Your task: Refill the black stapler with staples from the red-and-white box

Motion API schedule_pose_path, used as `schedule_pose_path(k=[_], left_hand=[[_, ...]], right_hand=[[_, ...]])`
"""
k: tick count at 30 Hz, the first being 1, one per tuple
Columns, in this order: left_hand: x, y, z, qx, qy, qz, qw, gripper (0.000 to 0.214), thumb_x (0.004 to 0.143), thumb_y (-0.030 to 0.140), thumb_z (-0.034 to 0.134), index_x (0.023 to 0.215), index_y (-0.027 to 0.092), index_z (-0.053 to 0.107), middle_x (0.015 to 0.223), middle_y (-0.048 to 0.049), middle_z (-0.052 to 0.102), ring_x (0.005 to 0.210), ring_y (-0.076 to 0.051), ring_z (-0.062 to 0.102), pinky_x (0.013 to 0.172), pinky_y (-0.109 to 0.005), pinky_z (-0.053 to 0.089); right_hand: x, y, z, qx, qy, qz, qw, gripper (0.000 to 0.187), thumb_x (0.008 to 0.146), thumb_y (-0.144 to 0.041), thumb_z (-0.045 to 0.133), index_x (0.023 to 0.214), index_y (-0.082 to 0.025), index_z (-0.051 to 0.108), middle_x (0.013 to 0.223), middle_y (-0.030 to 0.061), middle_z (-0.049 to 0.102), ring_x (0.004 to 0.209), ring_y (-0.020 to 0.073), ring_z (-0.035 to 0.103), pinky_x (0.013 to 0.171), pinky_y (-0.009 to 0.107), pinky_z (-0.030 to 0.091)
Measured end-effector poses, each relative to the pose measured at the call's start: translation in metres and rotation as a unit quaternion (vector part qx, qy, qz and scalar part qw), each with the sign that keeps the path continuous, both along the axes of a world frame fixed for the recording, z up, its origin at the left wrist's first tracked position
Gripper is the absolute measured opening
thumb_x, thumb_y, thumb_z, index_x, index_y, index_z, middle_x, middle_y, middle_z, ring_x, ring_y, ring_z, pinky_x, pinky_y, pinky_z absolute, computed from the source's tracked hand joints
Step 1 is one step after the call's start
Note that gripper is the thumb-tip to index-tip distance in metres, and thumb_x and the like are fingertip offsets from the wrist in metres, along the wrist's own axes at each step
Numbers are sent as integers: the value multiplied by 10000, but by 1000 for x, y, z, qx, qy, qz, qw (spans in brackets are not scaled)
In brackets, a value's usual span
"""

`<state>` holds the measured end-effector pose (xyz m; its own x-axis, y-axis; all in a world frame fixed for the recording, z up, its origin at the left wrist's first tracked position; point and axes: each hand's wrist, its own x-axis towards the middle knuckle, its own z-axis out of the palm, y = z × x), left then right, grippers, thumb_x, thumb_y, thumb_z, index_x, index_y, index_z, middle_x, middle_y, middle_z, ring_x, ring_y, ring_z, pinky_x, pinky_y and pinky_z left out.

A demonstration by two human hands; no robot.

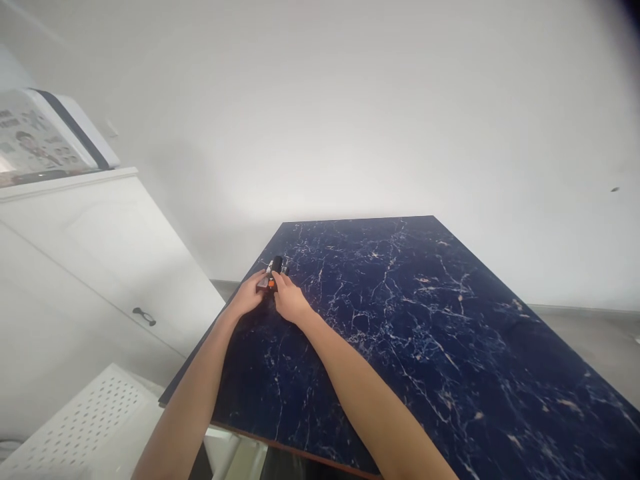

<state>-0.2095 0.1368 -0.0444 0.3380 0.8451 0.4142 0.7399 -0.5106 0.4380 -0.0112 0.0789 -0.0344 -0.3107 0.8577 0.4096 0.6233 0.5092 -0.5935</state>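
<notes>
- A small cluster of items (277, 264) sits between the two hands, near the left edge of the blue, white-veined desk (400, 320), toward its far side.
- It shows a black rounded piece at the top and an orange patch (271, 283) nearer the wearer (whether this is one object or several, I cannot tell).
- The left hand (249, 293) is at the cluster's left side, its fingers reaching up against it; I cannot tell how firmly its grip is closed.
- The right hand (291, 300) is at the right side, fingers bent over the near part; whether its grip is closed around anything is also too small to tell.
- Both forearms stretch from the near edge across the desk.
- To the left stands a white cabinet (95, 247) with a dark handle (144, 316), and a white case with a dark band (80, 127) rests on top.
- Below the cabinet, at the lower left, is a white perforated surface (85, 413).
- A pale wall (350, 120) rises behind the desk.
</notes>
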Motion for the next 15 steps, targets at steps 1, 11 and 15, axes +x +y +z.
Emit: schedule_pose_path(k=[1,11,15], left_hand=[[-2,0,-3,5,-4,6,1000,623,751,153,485,1366,165,579,1470,-104,503,1380,-284,455,1185,-463,342],[2,-14,9,26,-80,19,996,410,954,341,497,1323,213,623,1461,-84,509,1370,-280,452,1181,-470,333],[-4,-14,3,16,-79,16,997,396,982,448,496,1252,223,678,1403,-107,554,1326,-288,495,1152,-484,356]], right_hand=[[-1,0,-1,2,-15,14,1000,678,896,-128,453,1547,-188,272,1548,180,355,1298,297,516,1041,441,453],[8,34,3,12,76,-99,992,667,789,-27,434,1447,-135,446,1393,163,536,1266,261,543,1096,410,426],[14,77,3,22,97,-29,995,776,715,23,415,1474,-141,428,1475,127,486,1393,219,423,1178,398,329]])
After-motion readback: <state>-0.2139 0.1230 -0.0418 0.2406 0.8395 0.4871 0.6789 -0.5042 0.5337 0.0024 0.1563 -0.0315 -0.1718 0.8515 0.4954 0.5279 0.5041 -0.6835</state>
